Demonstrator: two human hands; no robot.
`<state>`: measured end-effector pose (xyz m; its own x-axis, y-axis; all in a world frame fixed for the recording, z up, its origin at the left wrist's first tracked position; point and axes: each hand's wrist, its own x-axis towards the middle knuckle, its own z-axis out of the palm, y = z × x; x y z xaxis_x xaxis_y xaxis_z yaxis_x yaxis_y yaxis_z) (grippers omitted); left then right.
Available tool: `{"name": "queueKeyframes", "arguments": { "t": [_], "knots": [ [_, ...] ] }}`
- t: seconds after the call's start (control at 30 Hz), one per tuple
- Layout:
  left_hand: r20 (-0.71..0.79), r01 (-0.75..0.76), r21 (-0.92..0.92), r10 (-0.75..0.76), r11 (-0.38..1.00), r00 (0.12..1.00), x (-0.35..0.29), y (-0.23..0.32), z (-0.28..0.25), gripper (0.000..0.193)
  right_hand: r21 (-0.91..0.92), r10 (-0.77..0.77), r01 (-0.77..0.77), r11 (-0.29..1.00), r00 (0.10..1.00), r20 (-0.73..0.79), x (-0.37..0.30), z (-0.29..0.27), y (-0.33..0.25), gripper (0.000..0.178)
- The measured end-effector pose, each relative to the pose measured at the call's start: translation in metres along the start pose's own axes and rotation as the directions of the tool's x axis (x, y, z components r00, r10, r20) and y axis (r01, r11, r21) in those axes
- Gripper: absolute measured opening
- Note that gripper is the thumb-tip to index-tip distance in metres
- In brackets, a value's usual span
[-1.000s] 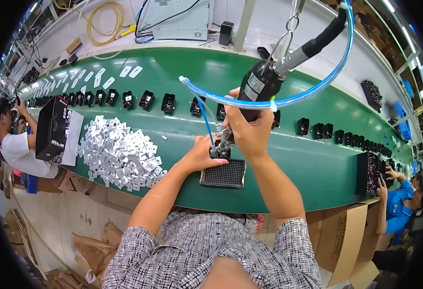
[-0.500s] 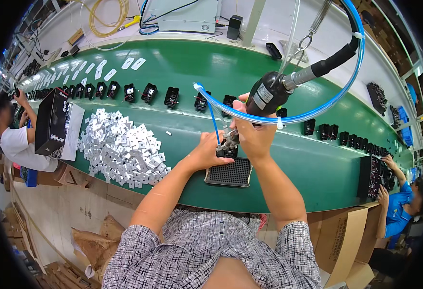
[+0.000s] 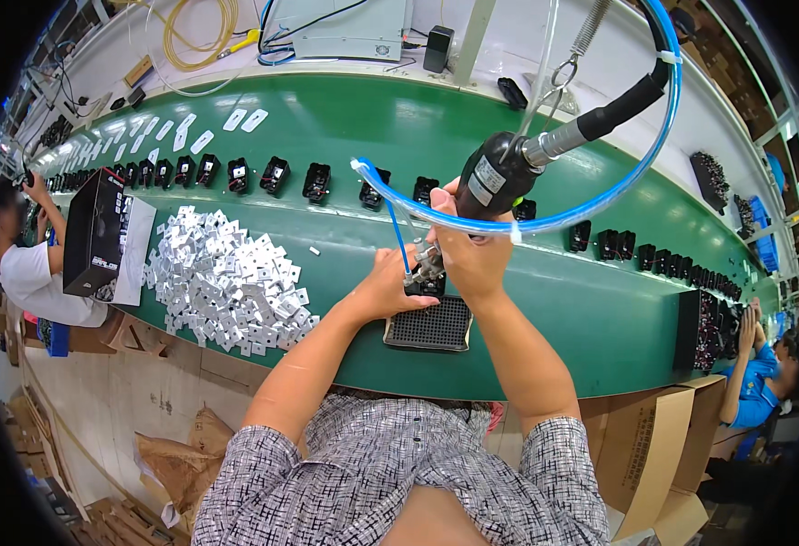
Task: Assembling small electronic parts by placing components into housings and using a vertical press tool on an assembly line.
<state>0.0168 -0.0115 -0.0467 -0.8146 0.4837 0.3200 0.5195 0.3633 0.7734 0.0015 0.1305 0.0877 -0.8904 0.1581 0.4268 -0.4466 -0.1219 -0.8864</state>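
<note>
My right hand (image 3: pixel 474 259) is wrapped round a black power screwdriver (image 3: pixel 498 182), which hangs from a spring and tilts down to the left. Its metal nose (image 3: pixel 427 262), joined by a thin blue air tube, points down into a small black plastic housing (image 3: pixel 430 285). Around the left side of that housing my left hand (image 3: pixel 386 286) is closed, its thumb along the near edge. Right below both lies a dark ribbed pad (image 3: pixel 428 325). The screwdriver's tip and the inside of the housing are hidden.
A heap of silvery-white square plates (image 3: pixel 226 282) lies to the left. Similar black housings (image 3: pixel 317 183) stand in a row across the green table (image 3: pixel 345 359). A thick blue hose (image 3: pixel 600 215) loops over the right side. Co-workers sit at both ends, beside black boxes (image 3: pixel 99 232).
The view has shifted slightly, and my hands keep nearly the same pose on screwdriver and housing. At the far right, the blue-shirted co-worker's hands have left the box and come together.
</note>
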Motion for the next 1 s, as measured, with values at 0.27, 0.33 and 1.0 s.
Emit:
{"name": "queueKeyframes", "arguments": {
  "t": [0.27, 0.33, 1.0],
  "knots": [
    [-0.002, -0.006, 0.040, 0.006, 0.999, 1.000, 0.002, -0.002, 0.002, 0.076, -0.028, -0.065, 0.066, 0.997, 0.997, 0.044, 0.006, -0.003, -0.004, 0.021],
    [0.024, 0.002, 0.040, -0.003, 0.999, 1.000, 0.003, -0.001, 0.002, 0.077, -0.024, -0.008, 0.008, 1.000, 0.999, 0.035, 0.011, -0.002, -0.020, 0.021],
    [0.022, -0.019, 0.067, 0.017, 0.998, 1.000, 0.003, -0.001, 0.002, 0.074, -0.051, -0.054, 0.055, 0.997, 0.998, 0.036, 0.000, -0.013, -0.019, 0.021]
  ]
}}
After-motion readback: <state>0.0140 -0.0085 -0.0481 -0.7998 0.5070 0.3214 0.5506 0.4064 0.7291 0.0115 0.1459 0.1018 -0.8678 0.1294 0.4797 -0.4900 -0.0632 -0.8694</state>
